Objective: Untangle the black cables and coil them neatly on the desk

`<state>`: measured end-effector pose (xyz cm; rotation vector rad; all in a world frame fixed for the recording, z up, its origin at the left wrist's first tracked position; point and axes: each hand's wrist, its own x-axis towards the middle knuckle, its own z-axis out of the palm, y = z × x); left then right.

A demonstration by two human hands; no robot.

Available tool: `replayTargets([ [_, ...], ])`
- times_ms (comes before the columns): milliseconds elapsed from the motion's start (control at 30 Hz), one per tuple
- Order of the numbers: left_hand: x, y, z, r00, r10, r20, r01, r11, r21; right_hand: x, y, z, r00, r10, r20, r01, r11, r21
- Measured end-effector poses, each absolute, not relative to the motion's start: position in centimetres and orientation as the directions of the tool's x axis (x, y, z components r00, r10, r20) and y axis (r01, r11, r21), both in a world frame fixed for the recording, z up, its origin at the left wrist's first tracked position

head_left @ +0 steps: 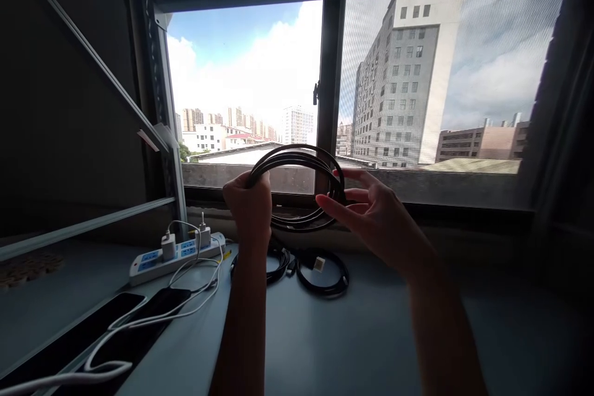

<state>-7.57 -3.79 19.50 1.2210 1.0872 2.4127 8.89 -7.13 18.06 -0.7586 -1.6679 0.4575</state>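
Observation:
A black cable wound into several loops (297, 158) is held up in front of the window, above the desk. My left hand (250, 201) is closed in a fist around the coil's left side. At the coil's right side is my right hand (371, 204), its thumb in front of the loops and its fingers curved loosely around them. Below, two more coiled black cables lie on the desk: one (278, 269) partly hidden by my left forearm, and the other (327, 291) with a plug (318, 264) of pale face beside it.
At the left, a white power strip (151, 269) carries two white chargers with white cords (195, 309). Two dark flat devices (78, 334) lie on the desk (343, 346) under the cords. A metal frame post (171, 124) stands by the window.

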Motion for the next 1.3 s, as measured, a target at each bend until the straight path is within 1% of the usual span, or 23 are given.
replayTargets([
  [67, -7.6, -3.8, 19.6, -0.657, 0.453, 0.603, 0.113, -0.732, 0.672, 8.4, -7.1, 18.0, -0.037, 0.665, 0.746, 0.285, 0.722, -0.630],
  [133, -7.5, -3.8, 19.5, -0.676, 0.397, 0.621, 0.130, -0.765, 0.631, 7.8, -6.8, 17.9, 0.017, 0.623, 0.782, 0.295, 0.744, -0.599],
  [200, -7.5, -3.9, 19.5, -0.678, 0.357, 0.642, 0.152, -0.787, 0.598, 7.3, -6.4, 17.9, 0.049, 0.578, 0.814, 0.246, 0.783, -0.571],
  [267, -7.6, -4.0, 19.6, -0.672, 0.345, 0.655, 0.150, -0.804, 0.576, 7.1, -6.1, 17.9, 0.077, 0.534, 0.842, 0.165, 0.826, -0.539],
  [333, -7.8, -4.1, 19.7, -0.679, 0.335, 0.653, 0.127, -0.823, 0.554, 7.1, -6.1, 18.0, 0.071, 0.519, 0.852, 0.088, 0.847, -0.524],
  [400, -8.2, -4.3, 19.9, -0.704, 0.341, 0.623, 0.077, -0.836, 0.544, 7.4, -6.3, 18.2, -0.004, 0.537, 0.843, 0.019, 0.843, -0.537],
  [533, -9.0, -4.5, 20.1, -0.716, 0.418, 0.559, -0.036, -0.821, 0.569, 8.5, -6.9, 18.5, -0.213, 0.558, 0.802, -0.103, 0.803, -0.587],
  [600, -9.4, -4.4, 20.1, -0.714, 0.437, 0.547, -0.050, -0.811, 0.582, 9.1, -7.1, 18.5, -0.285, 0.568, 0.773, -0.105, 0.783, -0.614],
  [667, -9.6, -4.3, 20.0, -0.712, 0.452, 0.537, -0.056, -0.799, 0.598, 9.6, -6.9, 18.4, -0.320, 0.585, 0.745, -0.077, 0.768, -0.636],
  [733, -9.6, -4.2, 19.9, -0.679, 0.497, 0.540, -0.063, -0.772, 0.633, 9.9, -6.4, 18.1, -0.296, 0.616, 0.730, -0.024, 0.759, -0.650],
  [800, -9.4, -4.1, 19.8, -0.624, 0.560, 0.544, -0.052, -0.725, 0.687, 9.8, -5.8, 17.9, -0.202, 0.645, 0.737, 0.069, 0.760, -0.646],
  [867, -9.1, -4.1, 19.7, -0.569, 0.614, 0.548, -0.008, -0.670, 0.742, 9.6, -5.3, 17.8, -0.083, 0.636, 0.768, 0.163, 0.769, -0.619],
  [933, -8.8, -4.1, 19.7, -0.537, 0.620, 0.572, 0.062, -0.647, 0.760, 9.3, -5.0, 17.9, 0.011, 0.596, 0.803, 0.192, 0.786, -0.587],
  [1000, -8.5, -4.1, 19.6, -0.523, 0.589, 0.616, 0.135, -0.656, 0.742, 9.1, -4.8, 18.1, 0.059, 0.565, 0.823, 0.152, 0.809, -0.567],
  [1100, -7.8, -4.0, 19.5, -0.521, 0.529, 0.669, 0.201, -0.686, 0.699, 8.9, -4.5, 18.2, 0.057, 0.565, 0.823, 0.021, 0.823, -0.567],
  [1200, -7.2, -3.9, 19.4, -0.538, 0.466, 0.703, 0.228, -0.722, 0.653, 8.8, -4.1, 18.3, 0.025, 0.637, 0.771, -0.106, 0.768, -0.631],
  [1300, -7.0, -3.9, 19.4, -0.541, 0.452, 0.709, 0.214, -0.741, 0.636, 8.9, -4.0, 18.5, -0.026, 0.709, 0.705, -0.164, 0.692, -0.703],
])
